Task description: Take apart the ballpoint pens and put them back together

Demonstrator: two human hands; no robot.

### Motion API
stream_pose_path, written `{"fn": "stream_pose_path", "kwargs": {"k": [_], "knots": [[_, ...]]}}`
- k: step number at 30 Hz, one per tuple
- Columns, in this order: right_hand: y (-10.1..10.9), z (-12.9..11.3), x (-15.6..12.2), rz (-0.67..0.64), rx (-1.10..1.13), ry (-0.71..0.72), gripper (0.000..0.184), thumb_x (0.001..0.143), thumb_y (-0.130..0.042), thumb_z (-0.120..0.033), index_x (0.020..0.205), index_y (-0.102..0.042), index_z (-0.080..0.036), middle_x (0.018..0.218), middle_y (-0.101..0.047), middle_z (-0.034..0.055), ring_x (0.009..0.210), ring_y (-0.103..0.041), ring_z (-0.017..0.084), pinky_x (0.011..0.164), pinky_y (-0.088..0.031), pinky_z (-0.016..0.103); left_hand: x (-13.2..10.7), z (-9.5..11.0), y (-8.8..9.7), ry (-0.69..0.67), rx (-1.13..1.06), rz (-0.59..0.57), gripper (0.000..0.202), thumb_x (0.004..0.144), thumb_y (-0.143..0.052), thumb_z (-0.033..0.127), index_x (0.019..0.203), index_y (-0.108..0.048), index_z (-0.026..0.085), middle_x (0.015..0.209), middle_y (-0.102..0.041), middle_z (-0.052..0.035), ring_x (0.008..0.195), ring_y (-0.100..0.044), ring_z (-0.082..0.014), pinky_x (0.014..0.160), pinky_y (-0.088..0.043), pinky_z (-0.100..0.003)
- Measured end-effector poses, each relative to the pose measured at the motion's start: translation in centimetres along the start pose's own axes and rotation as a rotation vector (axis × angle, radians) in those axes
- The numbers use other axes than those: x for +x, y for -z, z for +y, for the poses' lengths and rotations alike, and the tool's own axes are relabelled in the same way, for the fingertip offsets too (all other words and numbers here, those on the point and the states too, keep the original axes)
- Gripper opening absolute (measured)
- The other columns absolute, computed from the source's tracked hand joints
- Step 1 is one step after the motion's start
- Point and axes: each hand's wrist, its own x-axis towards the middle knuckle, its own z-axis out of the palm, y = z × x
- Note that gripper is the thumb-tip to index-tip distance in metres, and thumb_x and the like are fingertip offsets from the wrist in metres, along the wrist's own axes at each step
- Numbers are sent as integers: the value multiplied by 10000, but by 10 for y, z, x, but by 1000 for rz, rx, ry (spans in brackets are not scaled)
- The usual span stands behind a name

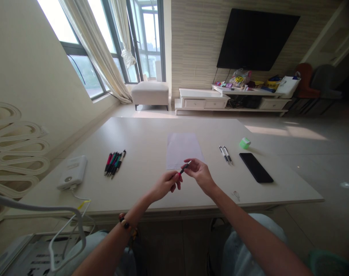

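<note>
My left hand (167,182) is closed around the red end of a black pen (185,167), held just above the table's front part. My right hand (200,171) has its thumb and fingers pinched at the pen's other end, where a silvery tip shows. A sheet of white paper (182,147) lies flat beyond both hands, with faint writing along its near edge. To the left is a bunch of several pens (114,164) in red, green and black. Two white-and-black pens (226,155) lie side by side on the right.
The white table (145,130) also bears a black phone (256,167), a small green-and-white object (244,143) and a small clear item (236,195) on the right. A white power box (73,172) with a cable (79,197) sits at the left edge.
</note>
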Motion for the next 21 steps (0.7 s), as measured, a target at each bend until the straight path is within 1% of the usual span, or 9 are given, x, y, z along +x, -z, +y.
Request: {"fn": "stream_pose_path", "kwargs": {"k": [2,6,8,10,13,15,17,19,21], "knots": [[0,0,0,-38,18,10,390,660,-715,-349,984,-568,-189,891,-671,54,871,-621,189,809,-489,358,1,0,-2,9,-71,-7,415,824,-447,527,758,-540,128,599,-558,-9,436,-403,-57,416,-263,-193],[0,1,1,6,-34,12,306,650,-724,-325,874,-592,-164,810,-658,49,792,-624,179,757,-502,339,3,0,-7,25,-138,-23,422,804,-477,544,758,-527,128,568,-514,14,410,-350,-45,405,-220,-197],[0,0,2,8,2,23,362,641,-729,-286,951,-579,-174,803,-659,35,802,-628,180,776,-502,347,3,0,-9,55,-197,-28,411,803,-488,540,767,-520,132,540,-451,40,407,-303,-39,407,-191,-195],[0,-3,1,-25,52,41,448,656,-715,-258,1063,-540,-196,836,-666,30,845,-630,182,812,-493,360,3,1,-10,94,-290,-52,394,802,-503,529,790,-517,135,532,-372,64,418,-252,-34,414,-164,-193],[3,-9,0,-65,70,51,480,686,-689,-257,1128,-509,-210,873,-668,38,871,-626,183,825,-485,367,2,3,-12,143,-408,-112,378,801,-520,516,844,-521,141,550,-293,76,439,-196,-33,425,-134,-193],[4,-9,0,-76,44,39,450,689,-691,-274,1102,-527,-204,906,-664,50,879,-619,185,812,-486,360,1,3,-12,152,-442,-122,371,806,-517,510,865,-519,144,559,-277,76,447,-183,-35,431,-126,-195],[5,-6,1,-55,-11,22,368,664,-716,-292,985,-576,-179,869,-661,51,841,-618,183,775,-491,339,1,2,-13,155,-455,-118,361,812,-516,501,863,-516,144,567,-282,73,451,-180,-35,435,-120,-198],[6,-3,2,-32,-28,4,334,635,-740,-294,905,-593,-165,816,-661,45,791,-617,176,742,-492,324,1,1,-13,160,-466,-115,351,813,-521,491,853,-514,142,567,-284,73,450,-178,-33,436,-112,-201],[6,-1,2,-49,31,-12,377,629,-745,-292,950,-588,-171,819,-671,44,781,-619,174,735,-489,324,0,0,-13,158,-485,-114,345,814,-524,484,856,-515,141,566,-283,74,450,-181,-32,437,-109,-202]]}}
